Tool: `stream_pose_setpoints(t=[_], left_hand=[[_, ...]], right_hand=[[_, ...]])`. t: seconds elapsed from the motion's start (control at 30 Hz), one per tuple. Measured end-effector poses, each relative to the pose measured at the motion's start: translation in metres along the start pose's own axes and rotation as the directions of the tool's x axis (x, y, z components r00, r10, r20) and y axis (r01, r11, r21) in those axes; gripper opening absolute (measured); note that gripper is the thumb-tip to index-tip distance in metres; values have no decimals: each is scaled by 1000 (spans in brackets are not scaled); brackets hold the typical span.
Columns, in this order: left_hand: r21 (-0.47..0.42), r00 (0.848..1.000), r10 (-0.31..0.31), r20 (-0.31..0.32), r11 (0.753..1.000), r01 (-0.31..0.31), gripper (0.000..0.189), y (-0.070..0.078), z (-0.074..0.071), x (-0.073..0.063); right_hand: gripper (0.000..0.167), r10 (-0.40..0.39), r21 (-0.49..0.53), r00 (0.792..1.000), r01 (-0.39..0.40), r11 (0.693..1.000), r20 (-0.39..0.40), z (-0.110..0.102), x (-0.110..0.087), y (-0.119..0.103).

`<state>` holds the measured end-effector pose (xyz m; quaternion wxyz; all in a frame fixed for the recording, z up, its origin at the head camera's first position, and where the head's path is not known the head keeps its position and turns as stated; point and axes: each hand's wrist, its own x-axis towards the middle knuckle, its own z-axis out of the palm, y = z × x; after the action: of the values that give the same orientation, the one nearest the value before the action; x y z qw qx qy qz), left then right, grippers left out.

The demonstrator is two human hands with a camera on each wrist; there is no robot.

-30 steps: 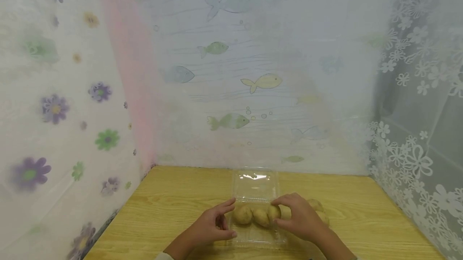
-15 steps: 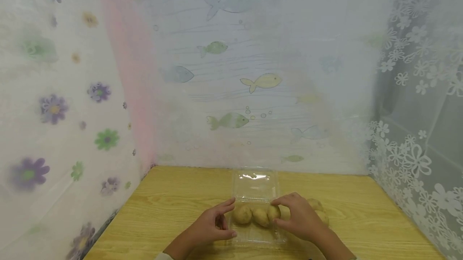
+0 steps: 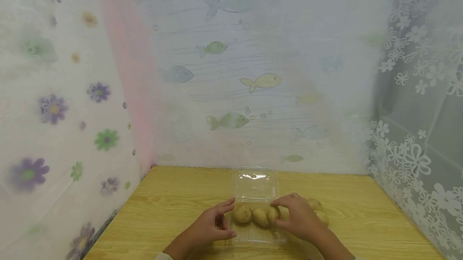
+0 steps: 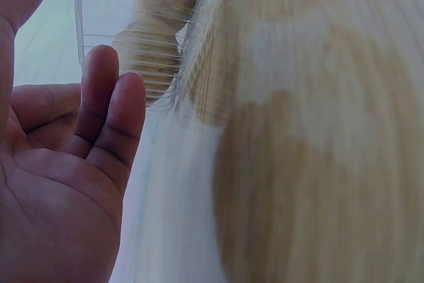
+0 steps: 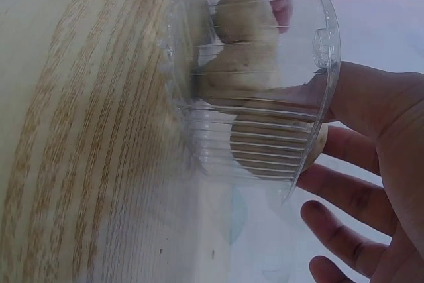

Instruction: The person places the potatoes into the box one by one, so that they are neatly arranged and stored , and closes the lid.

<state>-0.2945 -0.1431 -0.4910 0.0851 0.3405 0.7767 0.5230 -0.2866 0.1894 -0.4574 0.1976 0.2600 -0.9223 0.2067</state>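
A clear plastic clamshell container (image 3: 253, 236) lies on the table, its lid (image 3: 255, 187) folded back. Inside it, a round potato (image 3: 242, 214) sits at the left and another potato (image 3: 260, 217) in the middle. My right hand (image 3: 300, 218) pinches a third potato (image 3: 273, 213) between thumb and forefinger at the container's right end. In the right wrist view the thumb (image 5: 361, 97) reaches over the rim to this potato (image 5: 271, 144). My left hand (image 3: 213, 224) holds the container's left end, thumb and forefinger spread along it. The left wrist view shows its fingertips near the ribbed wall (image 4: 156, 51).
More potatoes (image 3: 321, 218) lie on the wooden table (image 3: 173, 195) just right of my right hand, partly hidden by it. A fish-patterned sheet (image 3: 224, 143) hangs behind the table; flowered sheets hang on the left and right sides.
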Motion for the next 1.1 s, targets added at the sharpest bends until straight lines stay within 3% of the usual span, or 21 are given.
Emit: stream_pose_setpoints(t=[0.4, 0.73, 1.1], left_hand=[[7, 1000, 6, 0, 1000, -6, 86, 1, 0, 0], [-10, 1000, -1, -2, 1000, 1, 86, 1, 0, 0], [-23, 1000, -10, -12, 1000, 9, 83, 7, 1, 0]], right_hand=[[40, -15, -14, 1000, 15, 1000, -20, 0, 0, -3], [41, 20, -14, 1000, -19, 1000, 21, -1, 1, -4], [41, -11, -36, 1000, 11, 999, 4, -1, 1, -3]])
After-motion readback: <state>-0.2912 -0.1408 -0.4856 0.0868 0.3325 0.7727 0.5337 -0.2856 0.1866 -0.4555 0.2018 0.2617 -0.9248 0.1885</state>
